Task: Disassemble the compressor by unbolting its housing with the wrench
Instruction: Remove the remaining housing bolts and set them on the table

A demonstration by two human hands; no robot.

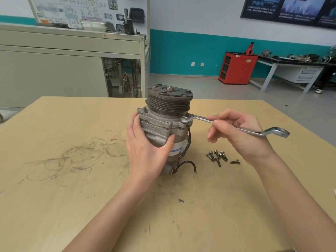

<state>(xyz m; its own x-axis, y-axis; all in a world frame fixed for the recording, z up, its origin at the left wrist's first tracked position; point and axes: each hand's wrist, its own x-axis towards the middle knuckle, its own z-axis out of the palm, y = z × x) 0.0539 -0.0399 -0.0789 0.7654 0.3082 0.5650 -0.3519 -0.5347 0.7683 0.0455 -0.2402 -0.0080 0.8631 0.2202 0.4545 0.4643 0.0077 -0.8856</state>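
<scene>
The compressor [163,128] stands upright near the middle of the wooden table [72,160], its grooved pulley [168,101] on top and a white label on its lower body; a black wire [185,163] curls out from its base toward 5 o'clock.

The left hand [147,148] grips the housing from the 9 o'clock side; the fingers wrap round the far left edge and the thumb presses across the front, just above the label.

The wrench [201,118] is a double-ended offset ring spanner; one ring sits over a bolt head on the housing flange at the compressor's 3 o'clock side, and the shaft runs out from there toward 3 o'clock, dipping slightly; the other ring end sticks free past the hand.

The right hand [234,131] holds the shaft about midway, pinching it between thumb and forefinger; the remaining fingers hang loosely curled below the shaft.

A small cluster of loose bolts [217,157] lies on the table at about 4 o'clock from the compressor, under the right wrist; one more bolt [235,162] lies just apart at its 3 o'clock side.

Dark scuff rings mark the table at 9 o'clock; a red cabinet [236,67] stands against the far wall at 1 o'clock.
</scene>
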